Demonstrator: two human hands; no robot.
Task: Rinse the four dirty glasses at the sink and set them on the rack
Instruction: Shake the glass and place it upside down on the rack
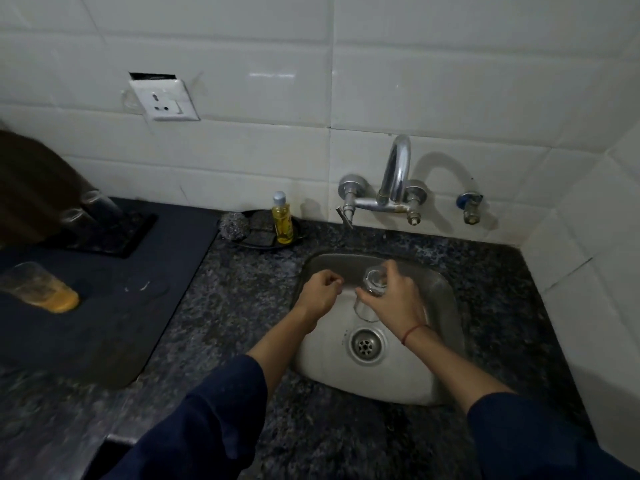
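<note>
**Glass gripped in the right hand over the sink's far half**

The right hand's (391,299) fingers are curled round a clear glass (372,282), its thick base towards the tap (396,174) and its mouth seemingly towards the drain (365,344), so the long axis runs far edge to near. The left hand (320,292) hangs just left of it, apart, fingers curled in on nothing. Both are above the sink (398,382); running water cannot be made out. A dirty glass with orange dregs (38,289) stands at the counter's left edge. Beyond it a dark tray (114,233), probably the rack, lies on the left hand's side.
</note>
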